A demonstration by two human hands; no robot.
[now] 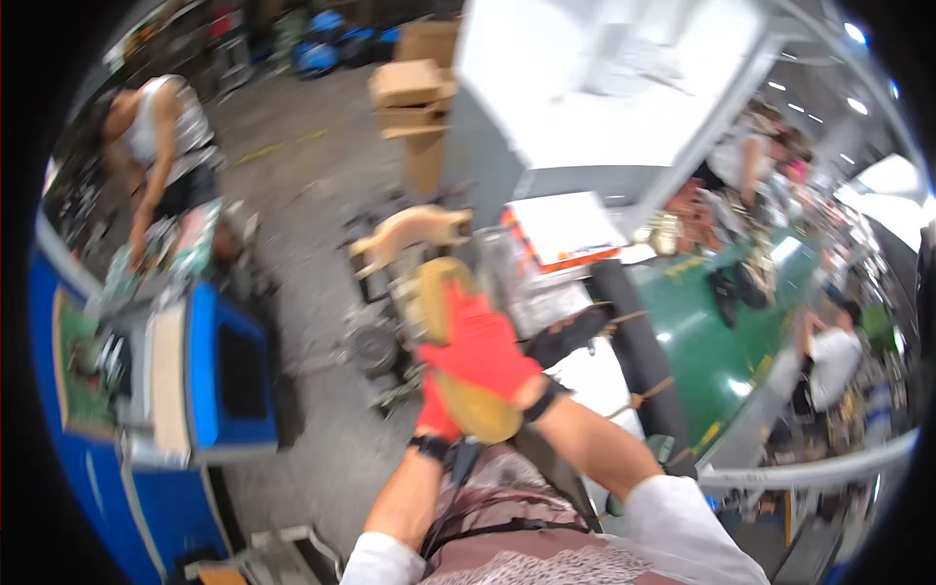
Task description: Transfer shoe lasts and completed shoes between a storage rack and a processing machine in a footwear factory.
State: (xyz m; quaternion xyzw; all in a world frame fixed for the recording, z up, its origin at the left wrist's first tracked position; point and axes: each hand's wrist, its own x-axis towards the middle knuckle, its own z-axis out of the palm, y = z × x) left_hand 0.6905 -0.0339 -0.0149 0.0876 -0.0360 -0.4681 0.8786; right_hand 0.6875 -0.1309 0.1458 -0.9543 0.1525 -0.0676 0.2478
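Both my hands wear red gloves and are together in front of me, around a tan shoe sole (447, 283). My right hand (480, 353) lies across its middle, closed over it, with the fingers pointing away from me. The sole's near end shows below that hand, close to my apron. My left hand (437, 413) grips its left side from lower down; most of those fingers are hidden. Motion blurs the picture, and whether an upper is attached cannot be seen. Just beyond is a machine (375, 341) with a curved tan pad (414, 232) on top.
To the right, a black shoe (567, 333) lies on a white surface beside a white-and-orange box (565, 229). A dark padded rail (634, 341) runs alongside. A blue machine (234, 375) and a co-worker (171, 136) are at left. Cartons (409, 86) stand behind; other people work at right.
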